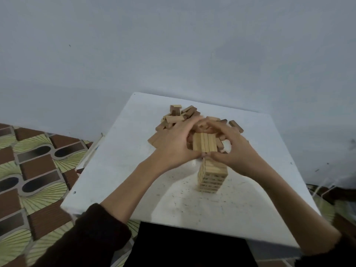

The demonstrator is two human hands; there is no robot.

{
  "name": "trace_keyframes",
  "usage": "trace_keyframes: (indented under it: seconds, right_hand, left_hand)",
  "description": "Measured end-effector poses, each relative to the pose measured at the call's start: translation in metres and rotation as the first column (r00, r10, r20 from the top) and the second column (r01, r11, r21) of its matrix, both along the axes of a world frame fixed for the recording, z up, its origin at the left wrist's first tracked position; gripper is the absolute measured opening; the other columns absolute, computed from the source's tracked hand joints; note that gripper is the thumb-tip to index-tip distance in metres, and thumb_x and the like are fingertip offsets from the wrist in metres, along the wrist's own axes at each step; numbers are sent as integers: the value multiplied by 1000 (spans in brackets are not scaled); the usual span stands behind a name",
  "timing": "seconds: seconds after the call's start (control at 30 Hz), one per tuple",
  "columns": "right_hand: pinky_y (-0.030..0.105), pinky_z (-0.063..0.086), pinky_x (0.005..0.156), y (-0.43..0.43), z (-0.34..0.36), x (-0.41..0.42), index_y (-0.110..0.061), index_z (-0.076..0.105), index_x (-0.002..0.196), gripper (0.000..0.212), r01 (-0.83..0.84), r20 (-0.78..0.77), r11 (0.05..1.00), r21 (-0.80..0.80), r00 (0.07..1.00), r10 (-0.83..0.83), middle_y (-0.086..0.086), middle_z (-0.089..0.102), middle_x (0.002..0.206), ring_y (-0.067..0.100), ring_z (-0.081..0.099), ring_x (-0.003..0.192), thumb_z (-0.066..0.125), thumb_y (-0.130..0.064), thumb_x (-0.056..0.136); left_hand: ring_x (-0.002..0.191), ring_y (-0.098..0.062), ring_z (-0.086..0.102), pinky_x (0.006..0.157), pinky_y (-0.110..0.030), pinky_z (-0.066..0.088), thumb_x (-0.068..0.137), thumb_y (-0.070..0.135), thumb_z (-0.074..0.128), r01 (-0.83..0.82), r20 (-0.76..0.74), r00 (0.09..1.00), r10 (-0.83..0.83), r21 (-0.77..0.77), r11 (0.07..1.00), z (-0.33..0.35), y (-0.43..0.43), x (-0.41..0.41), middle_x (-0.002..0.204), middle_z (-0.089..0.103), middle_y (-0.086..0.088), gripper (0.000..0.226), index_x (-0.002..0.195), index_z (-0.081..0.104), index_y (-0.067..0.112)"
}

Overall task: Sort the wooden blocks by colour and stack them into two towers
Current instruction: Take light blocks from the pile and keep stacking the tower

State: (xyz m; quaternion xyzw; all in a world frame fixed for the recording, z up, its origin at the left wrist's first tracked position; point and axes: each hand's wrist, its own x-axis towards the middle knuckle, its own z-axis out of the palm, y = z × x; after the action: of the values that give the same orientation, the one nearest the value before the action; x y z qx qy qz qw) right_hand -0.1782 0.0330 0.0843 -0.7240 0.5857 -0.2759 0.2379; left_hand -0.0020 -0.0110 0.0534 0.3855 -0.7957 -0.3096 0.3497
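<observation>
One tower (212, 176) of pale blocks stands on the surface (115, 160), several layers high, near the front centre. Its top layer shows three pale blocks side by side.

The left hand (173, 145) and the right hand (237, 149) both clasp the top of the tower. The fingers curve round its outer and far sides, and the thumbs meet at the near edge. The step in hand appears to be squaring the top layer.

Behind the tower lies a loose pile (179, 116) of pale and darker blocks, mixed and unsorted. No second tower is visible. The task appears less than half done: the pale blocks left in the pile need adding, and the darker tower is not yet begun.

The hands hide the tower's upper layers and the middle of the pile. The fingertips and the number of blocks cannot be made out.
</observation>
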Motion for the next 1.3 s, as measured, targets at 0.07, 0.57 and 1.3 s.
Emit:
trace_keyframes:
  seconds: [0.07, 0.57, 1.3]
  right_hand:
    - [5, 36, 80, 9, -5, -10, -40, 40, 134, 73, 11, 6, 1000, 25, 1000, -11, -27, 49, 113, 6, 41, 113, 74, -11, 76]
    - [17, 34, 93, 23, -37, -40, -42, 37, 133, 72, -3, 87, 998, 61, 996, -2, -29, 51, 117, 5, 43, 118, 76, -22, 76]
    - [-5, 29, 83, 25, -45, -48, -37, 33, 132, 74, -26, 108, 998, 58, 994, 20, -15, 50, 120, -5, 42, 111, 77, -18, 75]
  left_hand:
    - [105, -7, 47, 83, -10, 38, 67, 24, 85, 45, 12, 999, -46, 3, 999, -6, 5, -10, 118, 54, 5, 89, 142, 37, 24]
    - [109, 2, 42, 85, -10, 34, 67, 41, 82, 90, 104, 989, -101, 105, 990, -24, 17, -27, 125, 50, 10, 93, 144, 31, 34]
    - [113, -1, 46, 101, -21, 38, 70, 25, 82, 92, 58, 993, -99, 124, 988, -28, 24, -25, 111, 48, 26, 89, 143, 31, 26]
